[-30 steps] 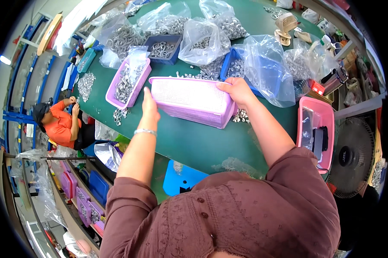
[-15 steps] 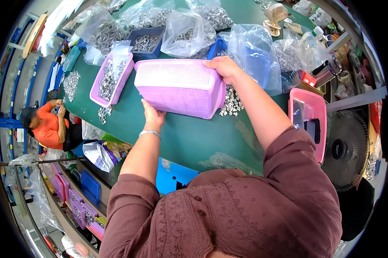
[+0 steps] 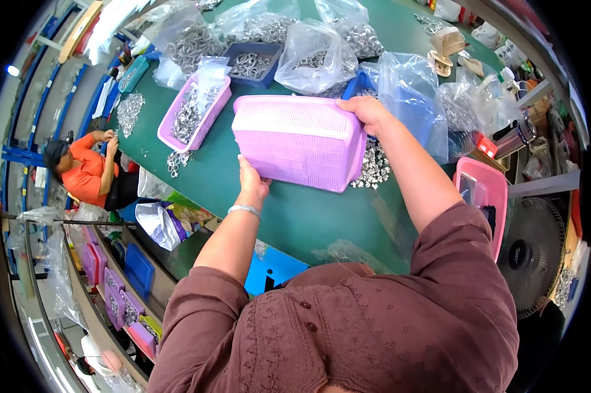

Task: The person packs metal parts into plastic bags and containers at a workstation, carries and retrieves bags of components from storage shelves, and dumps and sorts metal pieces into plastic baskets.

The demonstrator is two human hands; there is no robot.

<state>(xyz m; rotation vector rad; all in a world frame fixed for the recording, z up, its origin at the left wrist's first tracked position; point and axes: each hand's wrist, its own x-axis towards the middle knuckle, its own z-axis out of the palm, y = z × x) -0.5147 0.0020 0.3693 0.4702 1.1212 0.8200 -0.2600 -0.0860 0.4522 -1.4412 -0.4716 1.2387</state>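
Note:
A purple plastic basket (image 3: 295, 141) with a mesh of small holes is tipped on its side between my hands, its base and one long side showing. My left hand (image 3: 252, 180) holds it from below at the near left edge, thumb up against the side. At the far right corner, my right hand (image 3: 369, 114) grips the basket near its rim. The mouth of the basket faces away and its inside is hidden. Just right of it, small silvery metal parts (image 3: 375, 164) lie in a loose pile on the green table (image 3: 295, 219).
A second purple basket (image 3: 169, 139) with metal rings stands to the left. Behind are a dark blue tray (image 3: 259, 78) and clear bags (image 3: 315, 59) of metal parts. A pink bin (image 3: 498, 177) and a fan (image 3: 528, 252) stand at right. A person in orange (image 3: 89, 171) sits at left.
The view has shifted, so the table's contents appear farther right and slightly lower. Both hands keep their grip on the basket, which remains tipped.

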